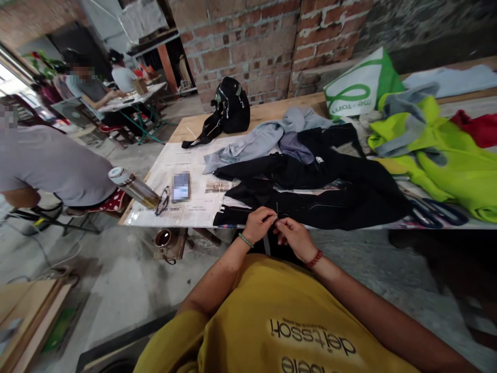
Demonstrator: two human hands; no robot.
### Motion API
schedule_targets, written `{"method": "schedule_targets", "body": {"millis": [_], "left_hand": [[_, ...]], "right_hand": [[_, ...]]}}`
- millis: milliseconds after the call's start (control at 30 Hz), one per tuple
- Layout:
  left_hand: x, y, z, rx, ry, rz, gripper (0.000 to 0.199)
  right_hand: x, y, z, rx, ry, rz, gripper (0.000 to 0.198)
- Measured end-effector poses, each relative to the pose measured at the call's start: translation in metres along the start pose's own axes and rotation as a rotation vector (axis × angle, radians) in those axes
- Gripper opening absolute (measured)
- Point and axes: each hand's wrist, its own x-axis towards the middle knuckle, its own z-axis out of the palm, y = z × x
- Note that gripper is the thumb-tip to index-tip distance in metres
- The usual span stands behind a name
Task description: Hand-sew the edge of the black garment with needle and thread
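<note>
My left hand point(261, 225) and my right hand point(294, 237) meet at the front edge of the table, fingertips pinched close together. A thin pale sliver point(277, 206) stands up at the fingers; whether it is a needle or thread is too small to tell. Just beyond the hands, a black garment point(341, 199) with a small white logo lies spread across the tabletop, its near edge by my fingers. Behind it lies a grey garment point(258, 142), partly covered by the black cloth.
Dark-handled scissors point(430, 213) lie right, beside a yellow-green garment point(450, 155). A green-and-white bag point(361, 90) and black backpack point(235, 106) stand at the back. Left are a phone point(180, 187), glasses point(162, 201) and a bottle point(134, 187). A person point(54, 166) sits nearby.
</note>
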Motion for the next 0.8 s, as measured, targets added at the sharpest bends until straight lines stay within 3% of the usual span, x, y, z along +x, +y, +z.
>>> {"method": "schedule_targets", "body": {"millis": [267,400,533,600,667,800], "left_hand": [[-0.001,0.0,0.0,-0.018,0.013,0.056,0.009],[-0.001,0.0,0.001,-0.005,0.04,0.04,0.01],[-0.002,0.002,0.001,0.005,0.051,0.042,0.011],[-0.002,0.003,0.002,0.006,0.057,0.054,0.01],[-0.002,0.004,0.002,0.007,0.061,0.064,0.01],[-0.002,0.003,0.002,0.018,0.049,0.092,0.009]], "right_hand": [[0.004,-0.004,-0.002,-0.143,-0.002,-0.076,0.029],[-0.008,-0.012,-0.023,-0.415,-0.055,-0.186,0.026],[-0.01,-0.032,-0.047,-0.636,0.316,-0.633,0.022],[0.001,-0.041,-0.054,-0.727,0.413,-0.731,0.024],[0.016,-0.046,-0.054,-0.865,0.336,-0.664,0.028],[0.036,-0.047,-0.043,-1.081,0.049,-0.429,0.041]]}}
